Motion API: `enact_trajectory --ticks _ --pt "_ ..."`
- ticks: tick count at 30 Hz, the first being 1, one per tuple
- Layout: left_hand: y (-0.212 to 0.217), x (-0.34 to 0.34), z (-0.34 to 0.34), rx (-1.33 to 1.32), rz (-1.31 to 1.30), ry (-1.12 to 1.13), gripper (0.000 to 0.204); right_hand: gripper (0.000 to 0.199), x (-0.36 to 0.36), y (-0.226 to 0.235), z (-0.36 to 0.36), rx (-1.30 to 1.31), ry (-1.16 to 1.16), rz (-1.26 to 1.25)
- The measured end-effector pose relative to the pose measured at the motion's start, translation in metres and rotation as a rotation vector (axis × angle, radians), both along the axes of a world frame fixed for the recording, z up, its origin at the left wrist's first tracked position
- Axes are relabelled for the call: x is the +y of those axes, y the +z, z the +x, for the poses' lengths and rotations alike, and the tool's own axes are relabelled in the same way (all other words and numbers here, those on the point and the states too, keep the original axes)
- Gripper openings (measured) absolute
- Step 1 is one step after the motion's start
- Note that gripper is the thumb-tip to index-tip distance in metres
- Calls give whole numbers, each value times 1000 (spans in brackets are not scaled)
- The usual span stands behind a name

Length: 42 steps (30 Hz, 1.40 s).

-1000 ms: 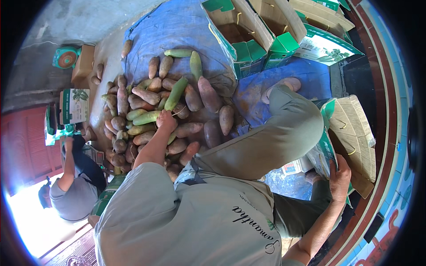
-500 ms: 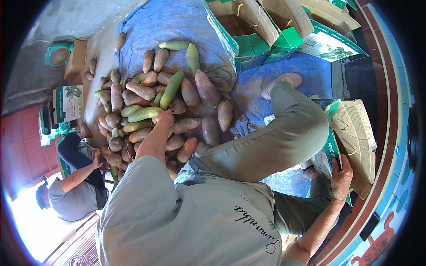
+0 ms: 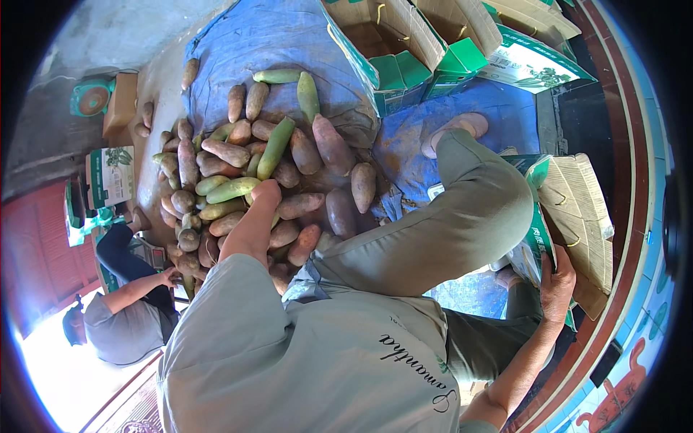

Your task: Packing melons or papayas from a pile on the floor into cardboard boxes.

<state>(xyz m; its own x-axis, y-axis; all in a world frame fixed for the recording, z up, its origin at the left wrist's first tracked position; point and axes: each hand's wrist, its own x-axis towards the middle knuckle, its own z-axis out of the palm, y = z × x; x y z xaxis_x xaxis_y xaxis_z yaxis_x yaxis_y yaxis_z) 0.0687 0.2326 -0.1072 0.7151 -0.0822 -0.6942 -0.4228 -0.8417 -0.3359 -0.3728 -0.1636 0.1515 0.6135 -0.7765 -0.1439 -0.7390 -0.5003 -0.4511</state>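
Note:
My left hand (image 3: 266, 193) reaches down into a pile of large, soil-stained radishes, its fingers turned down and hidden. Just beyond it lies a long green radish (image 3: 276, 149). A paler green radish (image 3: 231, 190) lies to its left, and a brownish-pink one (image 3: 300, 206) to its right. What the hand grips, if anything, does not show. On the right, my right hand (image 3: 557, 289) is closed on the edge of a green and white carton (image 3: 538, 242) with raised brown flaps (image 3: 576, 209). The carton stands beside my bent leg.
Open cartons (image 3: 386, 43) stand in a row at the far right on a blue tarp (image 3: 469, 101). A person (image 3: 133, 317) sits at the left, arm stretched toward the pile. Behind are a closed carton (image 3: 110, 177) and a brown box (image 3: 120, 105). A purple radish (image 3: 341, 213) lies near my knee.
The view has shifted slightly. The other person's arm now reaches farther toward the pile. My hands keep nearly the same places.

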Motion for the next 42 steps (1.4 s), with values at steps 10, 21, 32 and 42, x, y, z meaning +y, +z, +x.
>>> enact_trajectory --ticks 10,21,32,42 --pt "30 -19 8 27 36 -265 28 11 2 4 0 13 7 -50" --pt "90 -79 19 -438 -898 -570 27 11 7 10 -5 21 89 -108" --pt "260 -201 -59 198 -1787 151 36 14 13 1 -22 35 190 -153" --pt "393 -319 -155 604 -2180 -315 34 17 19 7 -25 64 168 -100"
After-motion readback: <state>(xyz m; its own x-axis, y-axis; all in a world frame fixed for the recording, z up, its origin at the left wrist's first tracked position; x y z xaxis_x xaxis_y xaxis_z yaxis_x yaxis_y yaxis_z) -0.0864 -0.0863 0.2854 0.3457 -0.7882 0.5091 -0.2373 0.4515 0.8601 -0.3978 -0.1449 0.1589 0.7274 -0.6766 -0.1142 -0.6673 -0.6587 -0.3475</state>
